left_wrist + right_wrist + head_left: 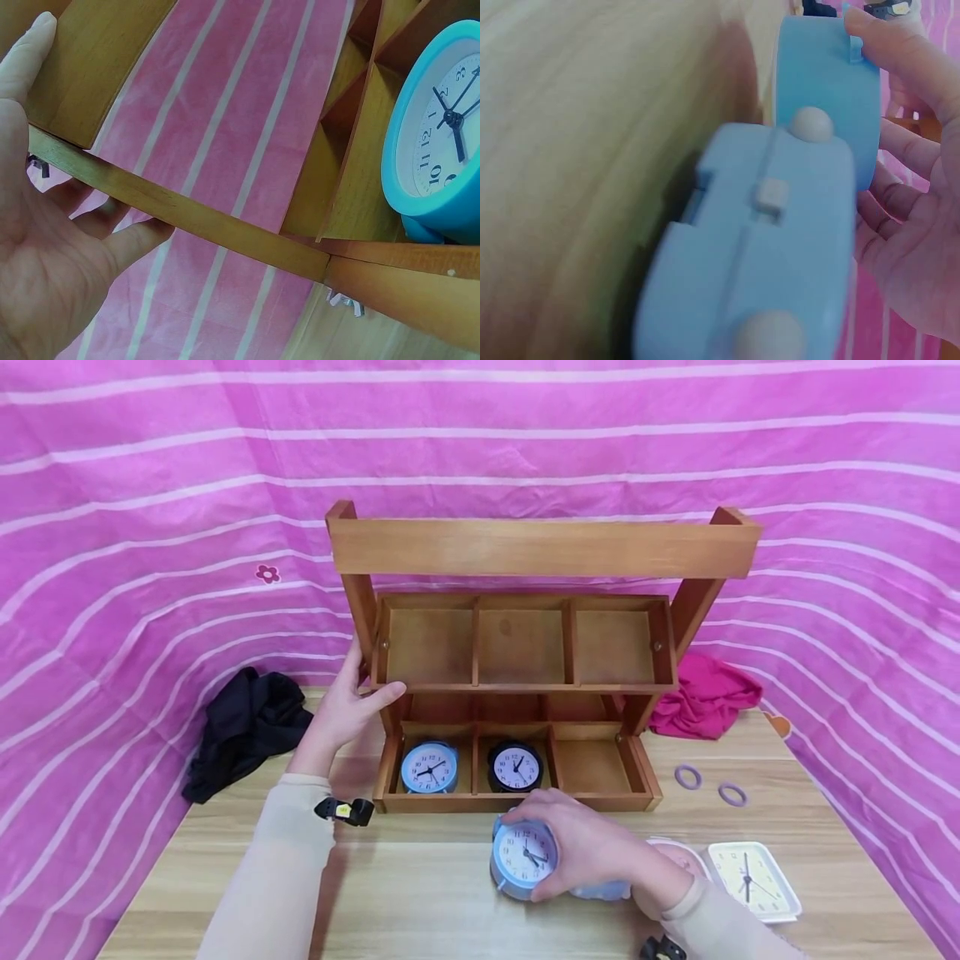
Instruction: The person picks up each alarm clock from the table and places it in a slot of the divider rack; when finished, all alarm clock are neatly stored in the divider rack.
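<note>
fingers [558,806] of the right hand [592,847] curl over the top and far side of a round pale-blue plastic alarm clock with a white dial [523,857], gripping it as it stands on the light wooden table [420,893] just in front of the brown wooden two-tier organiser shelf [525,685]. its dial faces the person, tilted a little upward. the right wrist view shows the clock's blue back [780,247] with its knobs, thumb and fingers wrapped round the rim.

from those fingers the shelf's lower tier lies straight ahead, away from the person. in that tier the left compartment holds a blue round clock [429,767], the middle one a black round clock [514,767], and the right compartment [592,766] holds nothing, lying just beyond and slightly right of the gripped clock. the right hand is clearly the nearer one to it.

the left hand [347,706] rests against the shelf's left upright, fingers straight and relaxed, thumb laid along the edge of the upper tier; the left wrist view shows the open palm [52,262] under a wooden bar.

right of the shelf on the table lie a square cream clock [752,878], two lilac rings [708,785] and a crumpled pink cloth [705,693]; left of it lies a black cloth [243,727].
</note>
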Available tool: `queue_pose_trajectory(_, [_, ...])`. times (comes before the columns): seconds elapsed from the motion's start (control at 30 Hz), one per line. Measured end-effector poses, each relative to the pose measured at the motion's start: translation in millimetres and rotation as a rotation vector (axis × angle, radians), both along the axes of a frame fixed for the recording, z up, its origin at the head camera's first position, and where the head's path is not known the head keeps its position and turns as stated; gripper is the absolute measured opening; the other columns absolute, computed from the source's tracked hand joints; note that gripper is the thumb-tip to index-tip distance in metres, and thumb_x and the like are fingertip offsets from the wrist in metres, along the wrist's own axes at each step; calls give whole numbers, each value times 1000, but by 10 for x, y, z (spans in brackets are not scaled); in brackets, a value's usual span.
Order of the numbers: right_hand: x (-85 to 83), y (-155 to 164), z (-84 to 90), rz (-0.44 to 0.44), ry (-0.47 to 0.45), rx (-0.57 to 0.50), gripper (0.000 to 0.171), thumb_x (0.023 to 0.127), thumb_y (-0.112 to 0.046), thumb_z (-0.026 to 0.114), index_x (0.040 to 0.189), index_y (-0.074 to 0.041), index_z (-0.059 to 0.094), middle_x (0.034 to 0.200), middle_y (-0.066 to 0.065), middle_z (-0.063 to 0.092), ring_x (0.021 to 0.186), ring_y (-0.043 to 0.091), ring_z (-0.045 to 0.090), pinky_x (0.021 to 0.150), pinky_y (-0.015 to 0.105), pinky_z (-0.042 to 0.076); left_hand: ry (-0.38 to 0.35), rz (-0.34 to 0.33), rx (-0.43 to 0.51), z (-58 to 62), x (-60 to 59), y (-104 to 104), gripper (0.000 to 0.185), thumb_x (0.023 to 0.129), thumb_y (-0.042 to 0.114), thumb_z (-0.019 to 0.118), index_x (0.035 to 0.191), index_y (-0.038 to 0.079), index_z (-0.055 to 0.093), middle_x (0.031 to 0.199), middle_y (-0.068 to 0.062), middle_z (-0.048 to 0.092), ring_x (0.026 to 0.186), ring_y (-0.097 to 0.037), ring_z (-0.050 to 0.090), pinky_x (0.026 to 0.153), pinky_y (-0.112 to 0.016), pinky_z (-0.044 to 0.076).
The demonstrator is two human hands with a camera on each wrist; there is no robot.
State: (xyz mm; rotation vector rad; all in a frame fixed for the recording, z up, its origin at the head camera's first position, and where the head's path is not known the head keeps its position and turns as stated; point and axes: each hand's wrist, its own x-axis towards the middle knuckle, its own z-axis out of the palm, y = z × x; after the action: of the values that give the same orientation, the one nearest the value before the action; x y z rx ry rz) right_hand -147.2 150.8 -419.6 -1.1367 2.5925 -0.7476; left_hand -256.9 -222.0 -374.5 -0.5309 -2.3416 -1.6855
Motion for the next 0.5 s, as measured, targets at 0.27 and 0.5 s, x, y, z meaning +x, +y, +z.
queue_pose_trajectory(0.27, [-52, 89, 151, 15, 55, -35, 83, 65, -42, 100, 138, -28, 64, 139, -11, 59, 128, 16, 53, 104, 44, 52, -19, 13, -9, 6, 15, -1, 97, 97, 21, 75, 165, 50, 11, 170, -1, 26, 152, -34, 32, 118, -66, 33])
queue_pose_trajectory(0.5, [-119, 188, 285, 8, 83, -37, 83, 65, -39, 100, 139, -28, 64, 136, -12, 59, 125, 15, 55, 102, 46, 53, -15, 12, -11, 9, 17, -1, 96, 97, 21, 75, 164, 49, 12, 170, -1, 27, 152, -33, 32, 119, -64, 33])
